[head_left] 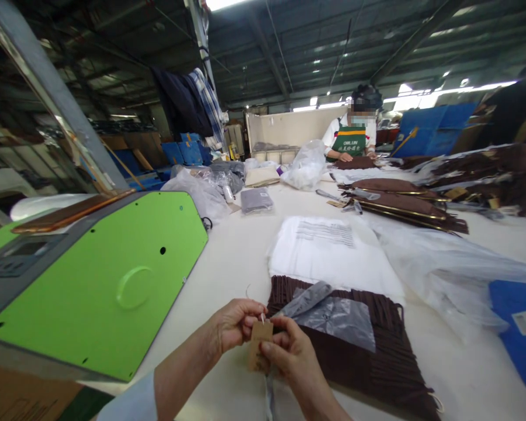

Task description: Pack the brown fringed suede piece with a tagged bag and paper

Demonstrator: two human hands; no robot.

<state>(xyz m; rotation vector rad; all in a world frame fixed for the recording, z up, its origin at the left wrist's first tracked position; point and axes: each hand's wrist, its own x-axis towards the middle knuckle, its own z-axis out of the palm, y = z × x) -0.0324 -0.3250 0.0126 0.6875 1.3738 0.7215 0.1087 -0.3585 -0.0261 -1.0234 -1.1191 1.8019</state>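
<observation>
A tan cardboard hang tag [260, 345] is pinched between the thumb and fingers of my right hand [296, 354]. At the tag's top edge, my left hand [236, 321] has its fingertips closed on the thin string [263, 317]. Just right of both hands lies a dark brown fringed garment [346, 362], flat on the white table. On it rest a clear plastic packet [346, 318] and a grey strap-like strip [307, 297]. Behind the garment is a white plastic bag [324, 248] with printed lines.
On the left stands a green-sided machine [158, 275]. Brown bags with gold zips [394, 202], clear plastic [447, 275] and a blue sheet [515, 327] lie to the right. A folded grey packet [256, 200] lies farther back. Across the table, a co-worker in a green apron [349, 141] handles brown fabric.
</observation>
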